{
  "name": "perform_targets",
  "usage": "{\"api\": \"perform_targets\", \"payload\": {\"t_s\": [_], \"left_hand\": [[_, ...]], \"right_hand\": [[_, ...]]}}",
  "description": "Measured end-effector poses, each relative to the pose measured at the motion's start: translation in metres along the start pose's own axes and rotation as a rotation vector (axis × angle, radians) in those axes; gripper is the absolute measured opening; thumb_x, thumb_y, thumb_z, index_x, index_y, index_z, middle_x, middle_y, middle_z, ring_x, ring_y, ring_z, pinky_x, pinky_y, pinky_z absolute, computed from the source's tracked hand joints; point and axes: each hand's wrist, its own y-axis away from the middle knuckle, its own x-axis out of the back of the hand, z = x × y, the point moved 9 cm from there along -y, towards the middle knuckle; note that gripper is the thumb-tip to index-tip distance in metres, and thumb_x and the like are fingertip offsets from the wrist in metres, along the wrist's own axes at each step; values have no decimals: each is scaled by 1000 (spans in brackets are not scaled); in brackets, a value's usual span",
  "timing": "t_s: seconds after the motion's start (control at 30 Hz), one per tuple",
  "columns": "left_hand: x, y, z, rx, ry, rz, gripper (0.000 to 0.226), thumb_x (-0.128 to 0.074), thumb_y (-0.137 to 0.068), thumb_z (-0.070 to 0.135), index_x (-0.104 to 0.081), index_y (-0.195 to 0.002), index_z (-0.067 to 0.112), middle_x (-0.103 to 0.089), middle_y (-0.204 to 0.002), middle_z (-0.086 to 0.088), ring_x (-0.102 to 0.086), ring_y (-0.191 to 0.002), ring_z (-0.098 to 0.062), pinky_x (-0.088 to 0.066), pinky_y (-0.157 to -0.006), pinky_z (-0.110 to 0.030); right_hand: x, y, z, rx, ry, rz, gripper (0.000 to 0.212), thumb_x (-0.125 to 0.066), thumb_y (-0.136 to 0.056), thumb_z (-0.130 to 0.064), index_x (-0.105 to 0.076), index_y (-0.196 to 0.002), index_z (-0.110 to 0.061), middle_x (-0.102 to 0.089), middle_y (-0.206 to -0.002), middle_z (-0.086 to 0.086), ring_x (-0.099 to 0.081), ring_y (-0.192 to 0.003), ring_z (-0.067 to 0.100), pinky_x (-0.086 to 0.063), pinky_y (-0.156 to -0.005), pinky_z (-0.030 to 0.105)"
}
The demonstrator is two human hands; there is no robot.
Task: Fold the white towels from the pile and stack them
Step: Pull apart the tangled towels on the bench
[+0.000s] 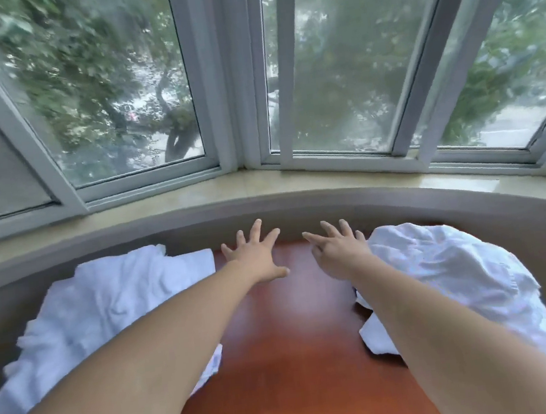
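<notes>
Two heaps of white towels lie on a reddish-brown wooden table [283, 360]. The left heap [105, 306] is spread out and crumpled, with my left forearm crossing over its near part. The right heap [444, 271] is bunched higher, and my right forearm lies along its inner side. My left hand [257, 257] stretches forward over the table's far end with fingers spread, holding nothing. My right hand [339, 253] reaches forward beside it, fingers also spread and empty, just left of the right heap.
A curved grey wall edge [271, 207] and a pale stone sill [261, 182] run behind the table. White-framed bay windows [235, 108] stand above the sill, with trees outside. Bare wood shows between the two heaps.
</notes>
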Motion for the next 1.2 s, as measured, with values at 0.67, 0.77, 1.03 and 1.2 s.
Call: {"api": "perform_targets", "payload": {"t_s": [0.67,0.77,1.03,1.2], "left_hand": [[-46,104,-464,439,180,-114,106,-64,-81,73,4,-159,48,26,-167,5,10,-155,-38,-10,-115,-72],[-64,98,-492,457,196,-147,107,-65,-81,72,6,-158,49,28,-166,6,11,-155,-39,-9,-114,-74],[-106,46,-526,432,322,-218,115,-73,-81,63,12,-158,48,29,-166,5,11,-154,-43,-21,-114,-73],[-137,5,-546,511,467,-255,133,-79,-72,68,24,-154,48,34,-164,-2,13,-150,-54,-25,-118,-59]], "right_hand": [[-106,-59,-460,378,159,-279,65,-25,-101,-69,-7,-160,-49,0,-172,-5,6,-157,32,-8,-122,57],[-123,-73,-480,388,172,-300,75,-35,-98,-70,-1,-161,-45,0,-172,-5,4,-157,33,-12,-123,57],[-170,-133,-498,322,198,-406,97,-56,-90,-70,10,-158,-48,6,-171,-9,4,-157,36,-24,-117,64],[-202,-178,-500,222,134,-497,119,-70,-79,-71,22,-153,-52,18,-168,-11,9,-154,47,-31,-112,68]]}}
